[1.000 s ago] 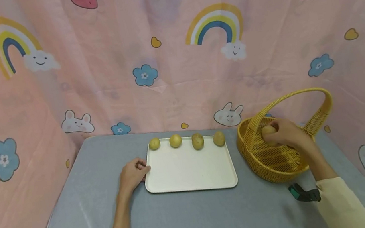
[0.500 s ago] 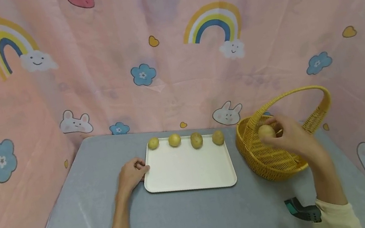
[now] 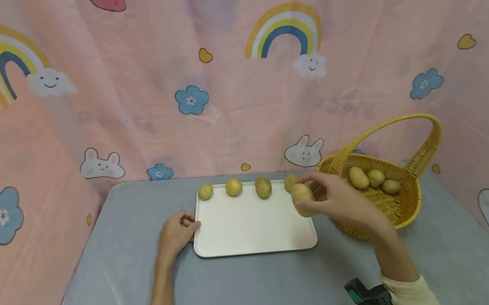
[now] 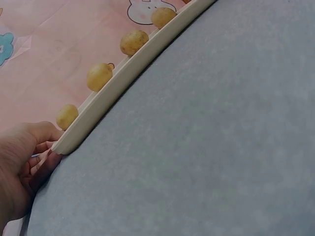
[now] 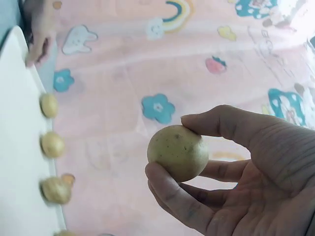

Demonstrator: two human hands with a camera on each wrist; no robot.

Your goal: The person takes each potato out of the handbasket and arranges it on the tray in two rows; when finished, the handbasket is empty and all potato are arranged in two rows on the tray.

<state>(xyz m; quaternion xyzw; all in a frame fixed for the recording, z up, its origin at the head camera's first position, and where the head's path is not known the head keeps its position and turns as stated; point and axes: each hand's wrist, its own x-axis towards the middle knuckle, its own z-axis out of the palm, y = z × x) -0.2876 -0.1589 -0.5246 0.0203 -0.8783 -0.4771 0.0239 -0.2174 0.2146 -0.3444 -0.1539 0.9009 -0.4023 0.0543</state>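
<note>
Between thumb and fingers, my right hand [image 3: 344, 203] pinches a potato [image 5: 178, 152] above the right end of a white tray [image 3: 250, 228]. Along the tray's far edge lies a row of several potatoes, among them a potato [image 3: 263, 188] near the middle; the rightmost potato [image 3: 290, 182] is partly hidden by the held one. My left hand [image 3: 177, 234] grips the tray's left edge, thumb at the rim, as the left wrist view also shows on the tray corner [image 4: 66, 145]. A yellow wicker basket [image 3: 412, 210] beside the right hand holds 3 visible potatoes [image 3: 375, 177].
The basket's tall arched handle [image 3: 433, 135] rises right of the right hand. Tray and basket stand on a grey cloth-covered table [image 3: 260, 297]. A pink patterned curtain [image 3: 141, 67] hangs close behind and along the sides.
My right hand has lifted a potato out of the basket and carried it left over the tray, uncovering the potatoes in the basket. The left hand stays at the tray's edge.
</note>
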